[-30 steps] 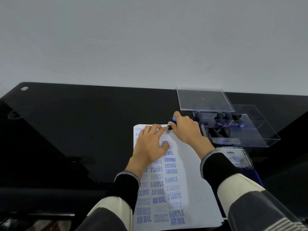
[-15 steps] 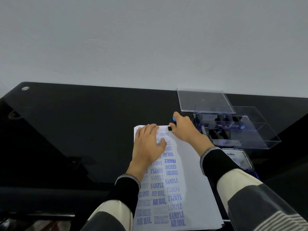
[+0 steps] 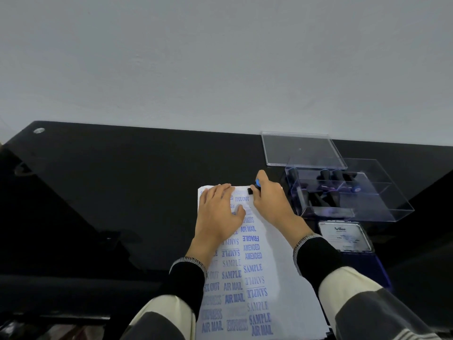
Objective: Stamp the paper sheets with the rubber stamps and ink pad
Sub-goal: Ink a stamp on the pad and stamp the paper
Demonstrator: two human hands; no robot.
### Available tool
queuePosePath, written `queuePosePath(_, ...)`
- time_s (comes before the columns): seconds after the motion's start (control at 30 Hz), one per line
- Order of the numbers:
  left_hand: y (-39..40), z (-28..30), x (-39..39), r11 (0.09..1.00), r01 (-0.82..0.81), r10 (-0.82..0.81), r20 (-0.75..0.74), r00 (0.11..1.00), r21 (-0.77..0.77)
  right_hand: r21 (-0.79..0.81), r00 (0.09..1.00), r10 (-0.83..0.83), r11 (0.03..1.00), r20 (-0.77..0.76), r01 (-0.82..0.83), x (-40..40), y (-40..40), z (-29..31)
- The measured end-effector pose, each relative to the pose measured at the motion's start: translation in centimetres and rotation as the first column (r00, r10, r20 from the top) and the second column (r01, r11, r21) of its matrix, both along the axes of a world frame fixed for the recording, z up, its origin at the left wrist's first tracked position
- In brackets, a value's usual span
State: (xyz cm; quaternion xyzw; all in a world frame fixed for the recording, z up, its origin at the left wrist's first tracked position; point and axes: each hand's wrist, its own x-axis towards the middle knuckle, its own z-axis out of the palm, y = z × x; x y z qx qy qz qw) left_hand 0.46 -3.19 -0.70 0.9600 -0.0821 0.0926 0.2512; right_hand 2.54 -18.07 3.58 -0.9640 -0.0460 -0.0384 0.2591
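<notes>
A white paper sheet [image 3: 277, 271], covered with several blue stamped words, lies on the black table. My left hand [image 3: 219, 212] rests flat on its upper left part with fingers straight. At the sheet's top edge my right hand [image 3: 272, 200] grips a small rubber stamp [image 3: 253, 187] with a black base and a blue top, its base down on the paper. To the right sits the ink pad [image 3: 346, 236] with its labelled lid. More stamps lie in a clear plastic box [image 3: 343, 192].
The box's clear lid [image 3: 301, 150] lies flat behind it near the wall. The black glossy table [image 3: 122, 192] stretches far to the left of the sheet. A grey wall rises right behind the table.
My left hand has slid slightly left and its fingers have straightened along the sheet's top. The right hand stays at the top edge with the stamp.
</notes>
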Motion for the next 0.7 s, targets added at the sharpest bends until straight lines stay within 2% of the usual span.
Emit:
queuePosePath(0.3, 0.0, -0.1, 0.0, 1.000, 0.005, -0.005, 0.019, 1.000, -0.008, -0.044, 0.990, 0.006, 0.999, -0.140, -0.013, 2.3, 0.0, 1.0)
queuePosePath(0.37, 0.0, -0.1, 0.0, 1.000, 0.007, -0.007, 0.023, 1.000, -0.011, -0.040, 0.991, 0.006, 0.999, -0.132, -0.012, 2.1, 0.0, 1.1)
queuePosePath(0.57, -0.1, -0.2, 0.0, 1.000, -0.004, 0.005, 0.014, 1.000, -0.014, 0.023, 1.000, -0.001, 1.000, 0.019, 0.001, 0.4, 0.1, -0.4)
queuePosePath(0.7, 0.0, -0.2, 0.0, 1.000, -0.003, 0.003, 0.020, 1.000, -0.006, 0.006, 1.000, 0.009, 1.000, -0.016, -0.009, 1.0, 0.0, 0.1)
